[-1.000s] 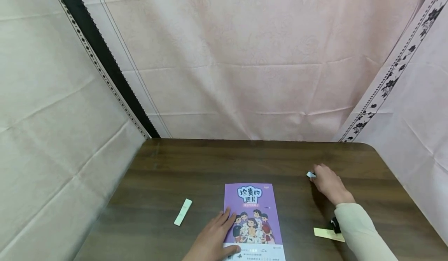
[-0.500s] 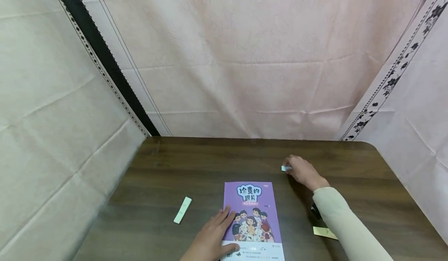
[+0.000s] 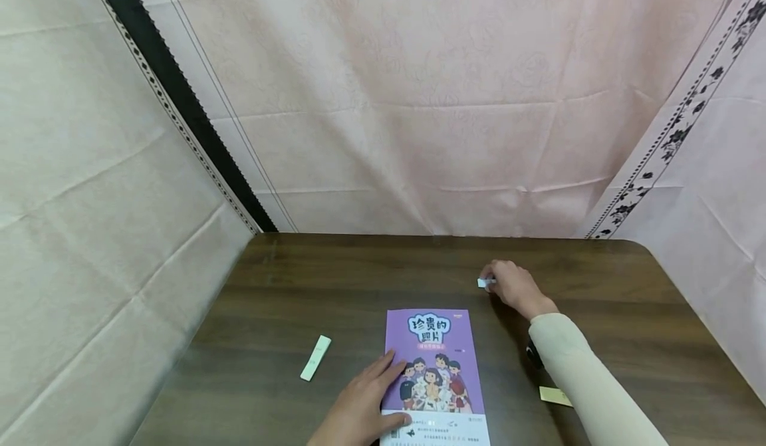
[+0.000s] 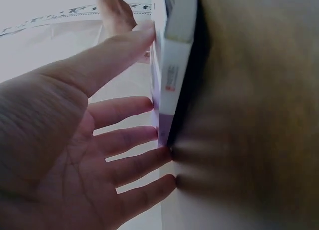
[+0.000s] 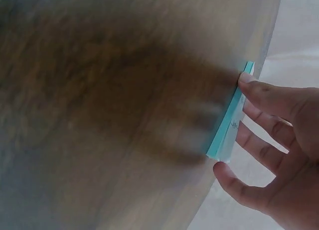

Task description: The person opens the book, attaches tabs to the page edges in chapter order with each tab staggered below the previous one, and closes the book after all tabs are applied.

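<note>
Right hand [image 3: 513,288] is out past the top right corner of the purple book [image 3: 433,366], and it's got a small teal slip [image 5: 228,121] pinched on the worktop [image 3: 335,286]. In the right wrist view the forefinger sits on the slip's far end and the thumb on the near end, other fingers loose. The slip looks flat against the wood or nearly so; can't tell if it's lifted at all. From the head view only its tip [image 3: 483,282] pokes out to the left of the knuckles.

Left hand [image 3: 362,409] is flat and spread, fingers straight, resting on the lower left part of the book cover, thumb along the bottom edge. So it's pinning the book, not gripping it.

My read: this is the pick-up stage for the slip, with the book being steadied. Next move probably needs a clean pinch on a very thin paper piece, so getting a fingertip under an edge is the fiddly part.

Also around: a pale green strip [image 3: 315,357] left of the left hand, and a yellow note [image 3: 554,396] just beside the right sleeve [image 3: 589,386].
</note>
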The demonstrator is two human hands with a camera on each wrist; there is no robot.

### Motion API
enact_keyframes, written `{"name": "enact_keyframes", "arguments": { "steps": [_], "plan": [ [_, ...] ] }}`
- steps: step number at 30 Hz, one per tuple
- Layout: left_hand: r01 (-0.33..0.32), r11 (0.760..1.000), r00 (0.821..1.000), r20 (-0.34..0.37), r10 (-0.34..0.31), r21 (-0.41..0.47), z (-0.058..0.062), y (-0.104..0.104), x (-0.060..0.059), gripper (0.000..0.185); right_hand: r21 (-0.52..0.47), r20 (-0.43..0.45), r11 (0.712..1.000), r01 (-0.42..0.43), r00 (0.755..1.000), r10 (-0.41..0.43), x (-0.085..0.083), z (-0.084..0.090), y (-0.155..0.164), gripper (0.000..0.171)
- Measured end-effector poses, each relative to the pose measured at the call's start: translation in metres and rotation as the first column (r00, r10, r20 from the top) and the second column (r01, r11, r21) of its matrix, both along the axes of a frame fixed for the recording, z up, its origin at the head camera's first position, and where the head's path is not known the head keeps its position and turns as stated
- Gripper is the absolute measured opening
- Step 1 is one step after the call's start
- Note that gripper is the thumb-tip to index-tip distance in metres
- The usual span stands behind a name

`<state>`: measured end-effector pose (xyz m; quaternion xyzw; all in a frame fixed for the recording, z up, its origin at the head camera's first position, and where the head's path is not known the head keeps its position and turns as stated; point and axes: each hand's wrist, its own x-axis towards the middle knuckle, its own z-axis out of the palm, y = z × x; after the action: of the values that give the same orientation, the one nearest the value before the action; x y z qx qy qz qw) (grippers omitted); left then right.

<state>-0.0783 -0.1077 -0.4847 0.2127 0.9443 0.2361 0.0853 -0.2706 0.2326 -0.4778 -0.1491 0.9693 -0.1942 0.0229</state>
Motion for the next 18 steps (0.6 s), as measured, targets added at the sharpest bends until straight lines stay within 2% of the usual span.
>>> {"name": "enact_keyframes", "arguments": {
  "steps": [5,9,11,14,18],
  "plan": [
    [-0.035,0.996,0.999,0.002,0.035,0.087,0.003,-0.011,-0.003,0.067,0.014,-0.058,1.000,-0.002,0.998,0.002,0.014,0.005,-0.003,0.034],
    [-0.095,0.985,0.991,-0.078,0.107,0.146,0.003,-0.024,-0.005,0.055,-0.055,-0.049,0.998,-0.018,0.999,0.016,0.038,0.016,-0.022,0.044],
    [-0.131,0.977,0.977,-0.145,0.156,0.168,0.002,-0.030,-0.007,0.048,-0.095,0.009,0.995,-0.031,0.999,0.032,0.053,0.021,-0.036,0.048],
    [-0.208,0.959,0.942,-0.223,0.250,0.194,0.002,-0.040,-0.011,0.039,-0.136,0.125,0.991,-0.008,0.992,0.025,0.076,0.023,-0.056,0.057],
    [-0.342,0.928,0.899,-0.236,0.369,0.149,0.005,-0.053,-0.014,0.035,-0.141,0.234,0.984,0.111,0.969,-0.076,0.104,0.018,-0.073,0.070]
  ]
}}
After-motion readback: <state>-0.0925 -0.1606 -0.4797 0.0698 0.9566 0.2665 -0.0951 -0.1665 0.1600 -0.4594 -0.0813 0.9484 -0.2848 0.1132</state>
